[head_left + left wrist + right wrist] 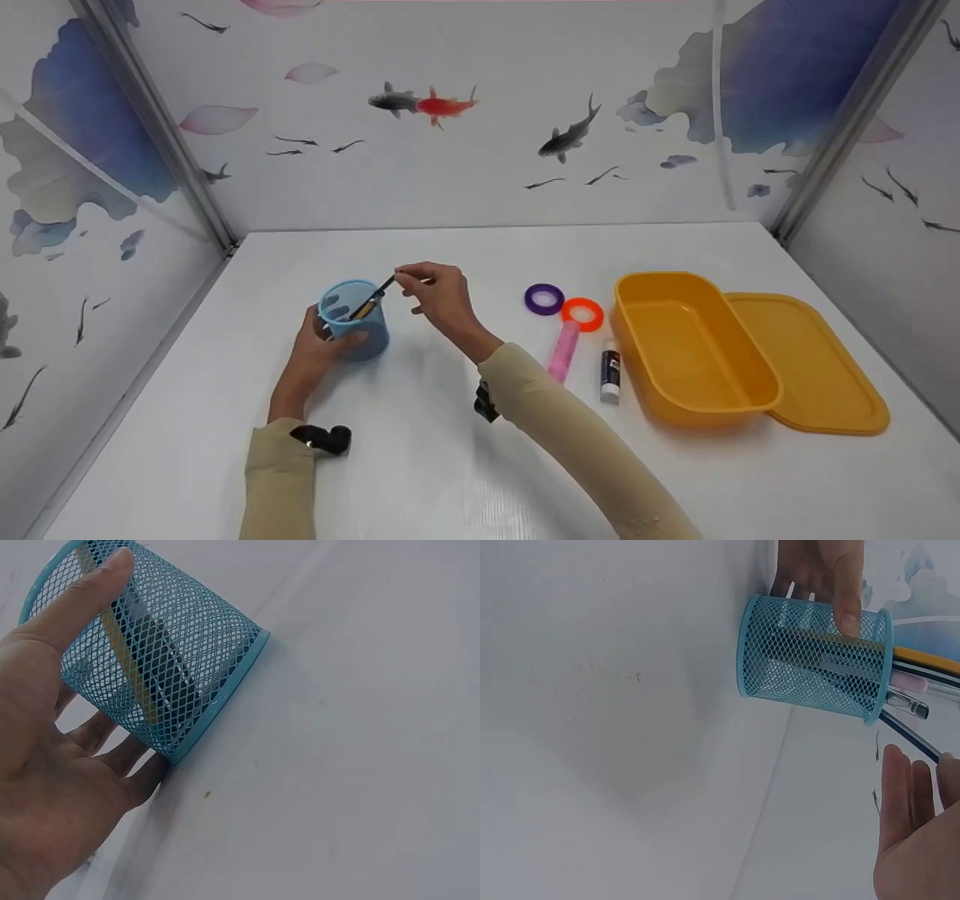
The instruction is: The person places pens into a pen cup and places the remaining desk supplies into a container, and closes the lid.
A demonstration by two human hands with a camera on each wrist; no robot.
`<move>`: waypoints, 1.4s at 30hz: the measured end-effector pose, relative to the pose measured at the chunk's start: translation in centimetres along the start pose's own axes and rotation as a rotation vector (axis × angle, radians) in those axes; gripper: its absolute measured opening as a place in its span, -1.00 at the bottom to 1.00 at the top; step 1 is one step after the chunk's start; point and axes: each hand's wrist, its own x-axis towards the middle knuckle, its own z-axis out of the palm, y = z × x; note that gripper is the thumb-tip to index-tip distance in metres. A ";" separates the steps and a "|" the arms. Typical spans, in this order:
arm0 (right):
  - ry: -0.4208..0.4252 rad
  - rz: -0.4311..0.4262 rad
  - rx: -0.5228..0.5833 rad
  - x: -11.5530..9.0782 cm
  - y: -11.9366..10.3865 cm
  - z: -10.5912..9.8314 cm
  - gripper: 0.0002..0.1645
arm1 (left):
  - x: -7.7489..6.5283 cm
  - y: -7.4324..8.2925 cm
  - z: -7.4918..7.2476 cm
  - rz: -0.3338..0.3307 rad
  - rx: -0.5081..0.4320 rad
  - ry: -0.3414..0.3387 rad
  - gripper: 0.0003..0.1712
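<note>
My left hand (pixel 319 349) grips a light blue mesh pen cup (pixel 371 337), thumb across the near side and fingers round the back. In the left wrist view the thumb presses the mesh of the cup (pixel 187 622). Between thumb and fingertips my right hand (pixel 442 296) pinches the upper end of a thin dark stick (pixel 911 735), slanted, its lower part inside the cup. A flat-tipped paintbrush (pixel 909 703), a yellow pencil (pixel 928 661) and a pink-ended piece (pixel 909 682) also poke out of the cup's mouth.
Right of my arms lie a purple tape ring (pixel 544 299), an orange ring (pixel 583 315), a pink stick-like piece (pixel 564 349) and a glue stick (pixel 610 373). Farther right stands a yellow bin (pixel 697 352), overlapping its flat lid (pixel 821 367). Printed panels border the white table.
</note>
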 end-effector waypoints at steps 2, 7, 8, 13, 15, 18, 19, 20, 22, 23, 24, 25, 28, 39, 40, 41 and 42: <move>-0.008 -0.001 0.000 0.1 -0.1 -0.2 -0.74 | 0.1 0.0 0.0 0.003 0.003 -0.002 0.21; -0.061 0.001 -0.003 0.0 -0.1 -1.1 -0.68 | 0.2 -0.2 -0.1 0.004 0.000 -0.010 0.20; -0.070 0.006 -0.006 0.0 -0.2 -1.4 -0.67 | 0.2 -0.2 -0.1 0.006 -0.001 -0.013 0.20; -0.104 0.031 -0.069 -0.3 -0.2 -3.2 -0.62 | 0.0 0.0 -0.8 0.013 0.009 -0.060 0.17; -0.126 0.032 -0.127 -0.5 -0.2 -4.1 -0.60 | -0.2 0.3 -1.3 0.006 0.021 -0.088 0.15; -0.163 0.024 -0.213 -0.9 0.0 -5.8 -0.56 | -0.6 1.0 -2.1 -0.001 0.041 -0.124 0.12; -0.173 0.022 -0.238 -1.0 0.1 -6.4 -0.54 | -0.8 1.3 -2.4 -0.005 0.052 -0.133 0.11; -0.182 0.023 -0.259 -1.1 0.1 -7.0 -0.53 | -0.9 1.6 -2.6 -0.009 0.069 -0.140 0.10; -0.198 0.021 -0.295 -1.3 0.3 -8.4 -0.50 | -1.0 2.3 -3.0 -0.011 0.096 -0.148 0.08; -0.203 0.020 -0.314 -1.4 0.3 -9.1 -0.49 | -1.1 2.6 -3.0 -0.009 0.107 -0.149 0.07; -0.205 0.016 -0.330 -1.5 0.4 -9.8 -0.48 | -1.1 2.9 -3.1 -0.008 0.118 -0.151 0.06; -0.205 0.009 -0.347 -1.6 0.5 -10.5 -0.47 | -1.1 3.2 -3.1 -0.010 0.133 -0.151 0.05; -0.200 0.002 -0.391 -1.7 0.6 -12.5 -0.45 | -1.0 4.2 -3.1 -0.026 0.181 -0.147 0.03; -0.169 0.096 -0.496 -2.8 0.1 -18.3 -0.40 | -2.0 8.3 -3.4 0.102 0.294 -0.100 -0.02; -0.165 0.102 -0.498 -3.0 0.1 -18.8 -0.41 | -2.1 8.9 -3.3 0.119 0.298 -0.094 -0.04; -0.160 0.110 -0.501 -3.2 0.0 -19.3 -0.40 | -2.2 9.4 -3.1 0.134 0.304 -0.089 -0.04; -0.154 0.113 -0.506 -3.4 0.0 -19.9 -0.40 | -2.3 10.0 -3.0 0.147 0.312 -0.084 -0.05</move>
